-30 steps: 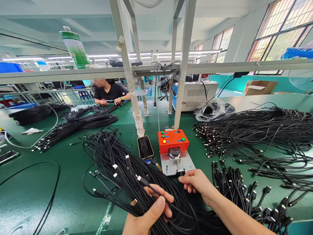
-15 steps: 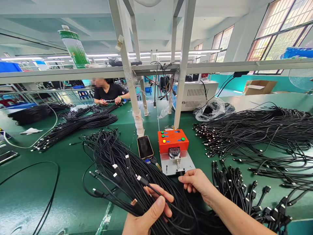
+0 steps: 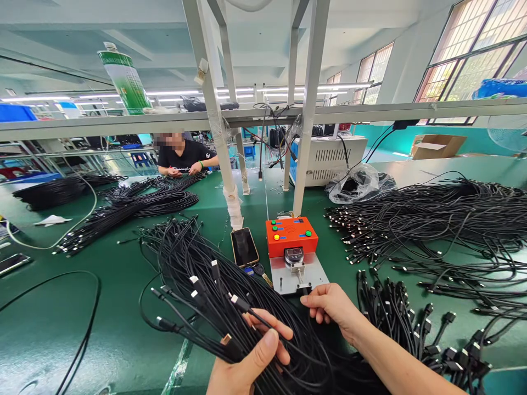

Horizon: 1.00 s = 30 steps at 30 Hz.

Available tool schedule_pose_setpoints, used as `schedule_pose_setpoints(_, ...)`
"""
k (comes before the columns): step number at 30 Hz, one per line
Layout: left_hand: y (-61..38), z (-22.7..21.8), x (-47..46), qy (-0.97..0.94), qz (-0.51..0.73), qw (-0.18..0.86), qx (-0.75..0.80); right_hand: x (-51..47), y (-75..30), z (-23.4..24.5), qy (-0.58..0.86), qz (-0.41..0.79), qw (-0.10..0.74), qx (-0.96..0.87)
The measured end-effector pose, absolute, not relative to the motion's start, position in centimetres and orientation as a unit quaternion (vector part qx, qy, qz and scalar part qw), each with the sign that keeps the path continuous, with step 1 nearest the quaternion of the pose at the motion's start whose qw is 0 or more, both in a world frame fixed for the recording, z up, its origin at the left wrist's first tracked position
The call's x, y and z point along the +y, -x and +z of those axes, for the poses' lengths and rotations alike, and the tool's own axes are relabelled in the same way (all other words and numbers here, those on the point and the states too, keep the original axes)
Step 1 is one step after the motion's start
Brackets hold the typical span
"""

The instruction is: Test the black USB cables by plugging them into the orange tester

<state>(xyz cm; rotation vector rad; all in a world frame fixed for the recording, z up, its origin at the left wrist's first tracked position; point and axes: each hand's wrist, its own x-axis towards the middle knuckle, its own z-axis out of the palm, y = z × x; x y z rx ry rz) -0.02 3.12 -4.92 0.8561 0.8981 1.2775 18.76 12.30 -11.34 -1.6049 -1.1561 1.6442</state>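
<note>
My left hand (image 3: 251, 356) grips a thick bundle of black cables (image 3: 214, 296) whose plug ends fan out up and to the left. My right hand (image 3: 331, 307) pinches a single cable plug (image 3: 305, 291) at the front edge of a small test fixture (image 3: 293, 252) with an orange box, coloured buttons, a round gauge and a grey metal base. The plug touches the front of the base.
A black phone (image 3: 244, 247) lies left of the fixture. Big heaps of black cables (image 3: 432, 219) cover the green table (image 3: 61, 318) at right and far left. A metal frame post (image 3: 216, 126) stands behind. A person in black (image 3: 183, 156) works across the table.
</note>
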Motion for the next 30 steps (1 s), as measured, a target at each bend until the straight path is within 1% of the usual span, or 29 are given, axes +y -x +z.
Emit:
schedule_pose_setpoints(23, -0.41, -4.02, 2.89, -0.362, 0.563, 0.618, 0.411, 12.23, -18.77, -11.49, 0.592, 0.612, 0.288, -0.439)
schedule_pose_setpoints(30, -0.22, -4.61, 3.10, -0.367, 0.562, 0.630, 0.391, 12.18, -18.79, -11.46, 0.594, 0.612, 0.288, -0.436)
